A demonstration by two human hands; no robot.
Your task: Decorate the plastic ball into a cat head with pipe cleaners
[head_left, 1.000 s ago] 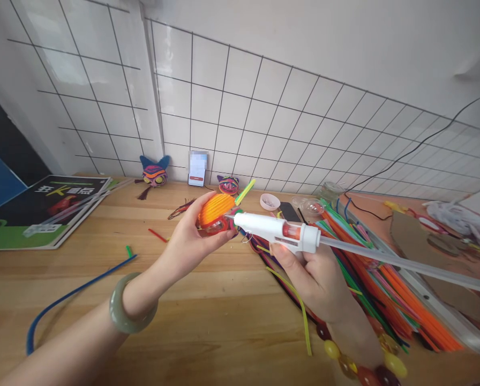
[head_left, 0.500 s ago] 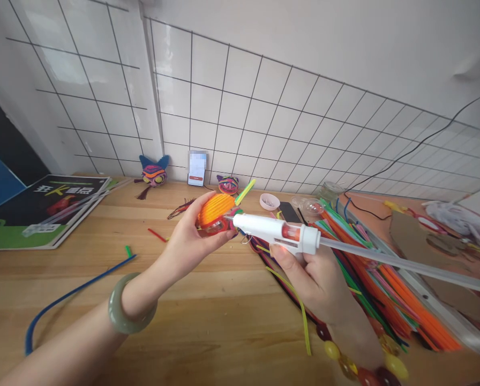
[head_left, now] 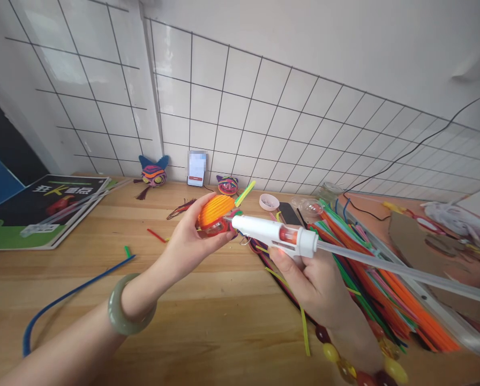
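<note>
My left hand is closed around an orange ball wound with pipe cleaners, held above the wooden table. A lime pipe cleaner sticks out of the ball's far side. My right hand grips a white hot glue gun with a long clear glue stick trailing to the right. The gun's nozzle touches the ball's right side. A green bangle circles my left wrist and coloured beads my right wrist.
A heap of coloured pipe cleaners lies at the right. Two finished cat-like figures and a phone stand by the tiled wall. A dark booklet lies at left, a blue pipe cleaner in front.
The glue gun and my right hand have tilted slightly and dropped a little. The ball and my left hand stay almost still.
</note>
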